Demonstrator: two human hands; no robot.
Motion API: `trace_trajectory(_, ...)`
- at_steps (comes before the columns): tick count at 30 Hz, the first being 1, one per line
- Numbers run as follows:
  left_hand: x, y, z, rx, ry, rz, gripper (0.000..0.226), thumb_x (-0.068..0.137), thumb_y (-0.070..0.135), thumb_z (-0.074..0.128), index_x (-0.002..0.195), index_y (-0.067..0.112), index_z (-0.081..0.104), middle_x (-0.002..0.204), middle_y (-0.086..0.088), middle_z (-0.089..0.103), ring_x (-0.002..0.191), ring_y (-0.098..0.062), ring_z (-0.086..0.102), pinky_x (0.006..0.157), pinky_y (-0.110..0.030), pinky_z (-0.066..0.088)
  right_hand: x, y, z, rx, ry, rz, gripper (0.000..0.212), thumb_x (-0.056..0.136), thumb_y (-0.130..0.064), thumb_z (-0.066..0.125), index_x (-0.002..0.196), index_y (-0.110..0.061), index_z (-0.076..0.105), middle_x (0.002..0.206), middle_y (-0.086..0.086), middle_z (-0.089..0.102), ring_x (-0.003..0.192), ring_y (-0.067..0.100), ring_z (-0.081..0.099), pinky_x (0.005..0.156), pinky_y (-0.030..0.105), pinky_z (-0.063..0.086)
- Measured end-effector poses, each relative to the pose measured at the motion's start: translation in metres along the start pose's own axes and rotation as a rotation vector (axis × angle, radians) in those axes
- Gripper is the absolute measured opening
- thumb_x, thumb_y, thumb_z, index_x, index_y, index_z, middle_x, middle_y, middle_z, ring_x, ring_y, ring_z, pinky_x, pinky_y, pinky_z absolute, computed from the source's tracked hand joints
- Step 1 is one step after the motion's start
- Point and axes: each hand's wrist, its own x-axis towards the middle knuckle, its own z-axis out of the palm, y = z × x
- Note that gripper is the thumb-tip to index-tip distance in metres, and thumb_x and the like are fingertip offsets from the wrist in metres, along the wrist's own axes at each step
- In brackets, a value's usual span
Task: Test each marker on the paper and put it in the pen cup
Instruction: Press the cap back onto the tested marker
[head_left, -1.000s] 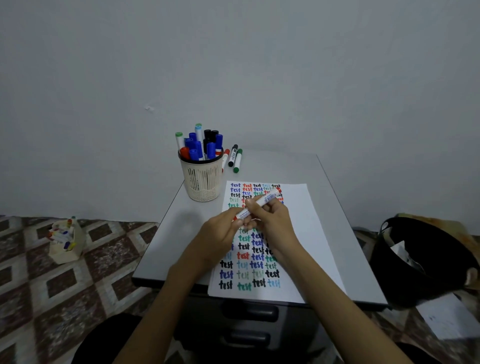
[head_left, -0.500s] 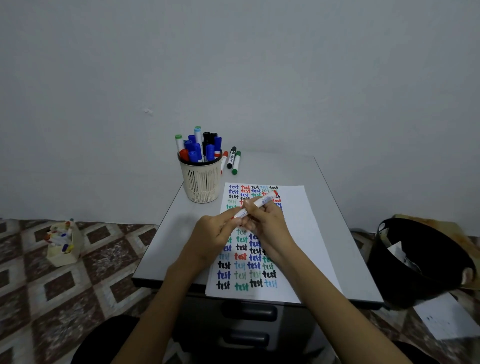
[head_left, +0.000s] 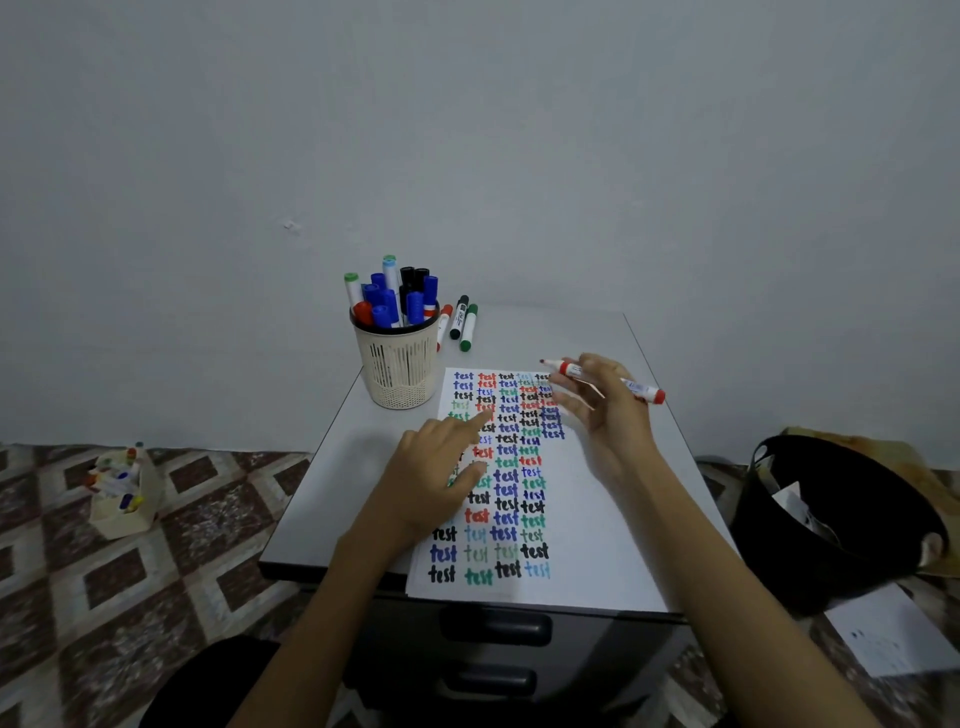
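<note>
A white paper (head_left: 602, 519) filled with rows of coloured "test" words lies on the small grey table (head_left: 337, 467). My right hand (head_left: 610, 415) holds a red marker (head_left: 574, 370) above the paper's top right. Its tip is bare and points left. My left hand (head_left: 441, 467) rests on the paper's left side with index finger and thumb stretched out; I see no cap in it. The beige mesh pen cup (head_left: 397, 369) stands at the table's back left, full of several markers. A red marker (head_left: 444, 319), a black marker (head_left: 460, 317) and a green marker (head_left: 469, 327) lie behind it.
A black bin (head_left: 831, 525) with scraps stands on the floor at the right, with a loose sheet (head_left: 893, 634) in front of it. A small beige box of markers (head_left: 122, 493) sits on the tiled floor at the left. Drawer handles (head_left: 493, 626) show under the table's front edge.
My hands, which held the marker together over the paper, have parted. The right hand has carried the uncapped marker up and to the right; the left has dropped onto the paper.
</note>
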Motion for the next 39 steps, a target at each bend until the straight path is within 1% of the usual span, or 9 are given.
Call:
trace_trajectory(2, 0.000, -0.002, 0.001, 0.010, 0.001, -0.005, 0.051, 0.091, 0.038, 0.044, 0.140, 0.026, 0.038, 0.120, 0.010, 0.053, 0.107, -0.006, 0.044, 0.092, -0.030, 0.033, 0.005, -0.003, -0.005, -0.136, -0.031, 0.007, 0.005, 0.084, 0.001, 0.066, 0.087, -0.002, 0.062, 0.092, 0.019, 0.071, 0.081, 0.027, 0.071, 0.062, 0.028, 0.058)
trace_trajectory(6, 0.001, -0.003, 0.001, 0.015, 0.004, -0.009, 0.049, 0.087, 0.046, 0.037, 0.128, 0.024, 0.053, 0.119, 0.010, 0.055, 0.107, -0.005, 0.045, 0.088, -0.027, 0.031, 0.009, 0.001, -0.012, -0.363, -0.124, -0.007, 0.025, 0.077, 0.010, 0.071, 0.070, -0.005, 0.053, 0.057, 0.015, 0.059, 0.042, 0.020, 0.053, 0.042, 0.025, 0.046)
trace_trajectory(9, 0.003, -0.003, 0.001, 0.010, 0.017, 0.001, 0.044, 0.086, 0.044, 0.039, 0.118, 0.022, 0.060, 0.114, 0.010, 0.058, 0.103, -0.005, 0.048, 0.084, -0.025, 0.030, 0.010, 0.006, -0.013, -0.458, -0.137, -0.070, 0.030, 0.083, 0.009, 0.066, 0.069, -0.007, 0.045, 0.050, 0.015, 0.053, 0.031, 0.017, 0.045, 0.033, 0.020, 0.032)
trace_trajectory(13, 0.003, -0.004, 0.001, -0.003, 0.028, 0.000, 0.040, 0.085, 0.041, 0.043, 0.113, 0.021, 0.064, 0.110, 0.009, 0.060, 0.099, -0.007, 0.051, 0.083, -0.029, 0.038, 0.009, 0.006, -0.012, -0.435, -0.206, -0.073, 0.030, 0.077, 0.005, 0.075, 0.071, -0.006, 0.048, 0.062, 0.019, 0.057, 0.043, 0.022, 0.055, 0.035, 0.023, 0.042)
trace_trajectory(15, 0.003, -0.004, 0.001, -0.005, 0.024, -0.001, 0.039, 0.085, 0.041, 0.045, 0.112, 0.020, 0.064, 0.109, 0.007, 0.060, 0.099, -0.009, 0.052, 0.083, -0.033, 0.042, 0.009, 0.007, -0.011, -0.456, -0.196, -0.064, 0.033, 0.074, 0.006, 0.077, 0.069, -0.008, 0.047, 0.056, 0.016, 0.055, 0.042, 0.020, 0.053, 0.036, 0.022, 0.040)
trace_trajectory(20, 0.004, -0.004, 0.000, -0.015, 0.032, 0.002, 0.038, 0.083, 0.039, 0.047, 0.108, 0.018, 0.066, 0.106, 0.005, 0.061, 0.095, -0.010, 0.052, 0.080, -0.036, 0.046, 0.009, 0.012, -0.010, -0.658, -0.139, -0.129, 0.039, 0.078, 0.020, 0.060, 0.065, -0.008, 0.037, 0.053, 0.010, 0.045, 0.035, 0.010, 0.045, 0.037, 0.018, 0.037)
trace_trajectory(28, 0.004, -0.003, -0.001, -0.043, 0.009, -0.022, 0.039, 0.083, 0.041, 0.047, 0.110, 0.019, 0.065, 0.108, 0.006, 0.060, 0.097, -0.010, 0.051, 0.082, -0.038, 0.046, 0.011, 0.019, -0.011, -0.814, -0.166, -0.186, 0.036, 0.075, 0.017, 0.063, 0.066, -0.007, 0.038, 0.057, 0.010, 0.046, 0.045, 0.007, 0.049, 0.043, 0.018, 0.041)
trace_trajectory(36, 0.004, -0.002, -0.003, -0.043, -0.002, -0.041, 0.041, 0.082, 0.044, 0.045, 0.110, 0.021, 0.065, 0.109, 0.007, 0.060, 0.097, -0.008, 0.050, 0.083, -0.037, 0.045, 0.010, 0.021, -0.010, -0.902, -0.182, -0.193, 0.038, 0.076, 0.013, 0.063, 0.065, -0.011, 0.035, 0.071, 0.019, 0.050, 0.069, 0.027, 0.054, 0.057, 0.030, 0.049)
trace_trajectory(39, 0.004, -0.002, -0.002, -0.039, -0.008, -0.044, 0.042, 0.082, 0.044, 0.044, 0.110, 0.021, 0.065, 0.109, 0.007, 0.059, 0.096, -0.007, 0.049, 0.083, -0.035, 0.044, 0.010, 0.018, -0.010, -0.879, -0.174, -0.210, 0.039, 0.077, 0.016, 0.061, 0.065, -0.011, 0.034, 0.068, 0.017, 0.045, 0.064, 0.026, 0.050, 0.052, 0.024, 0.046)
